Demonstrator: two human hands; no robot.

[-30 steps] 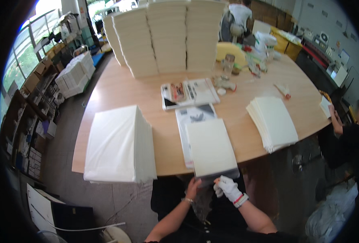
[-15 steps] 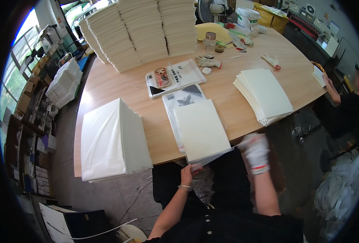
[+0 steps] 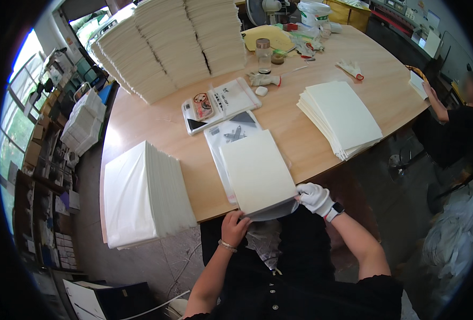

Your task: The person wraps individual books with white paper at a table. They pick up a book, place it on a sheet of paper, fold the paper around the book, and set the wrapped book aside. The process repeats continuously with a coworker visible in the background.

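In front of me at the table's near edge lies a cream paper pad [image 3: 260, 170], with a clear plastic bag [image 3: 275, 213] around its near end, the bag's mouth sagging past the edge. My left hand [image 3: 235, 228], bare and with a bracelet at the wrist, pinches the bag's edge by the pad's near left corner. My right hand [image 3: 315, 199], in a white glove, is closed on the bag at the near right corner. Beneath the pad lies a printed plastic bag [image 3: 215, 152]. How far the clear bag reaches over the pad is hard to see.
A tall stack of white sheets [image 3: 124, 197] stands at left, fanned cream sheets [image 3: 343, 117] at right. Large paper piles [image 3: 167, 48] rise at the back. A packaged bundle [image 3: 231, 101], a jar [image 3: 263, 56] and loose gloves [image 3: 351, 69] lie beyond. Another person [image 3: 444, 112] sits far right.
My right hand, blurred and off to the right before, has come in to the pad's near right corner. My left hand has shifted left along the near edge. The bag's mouth now gapes wider.
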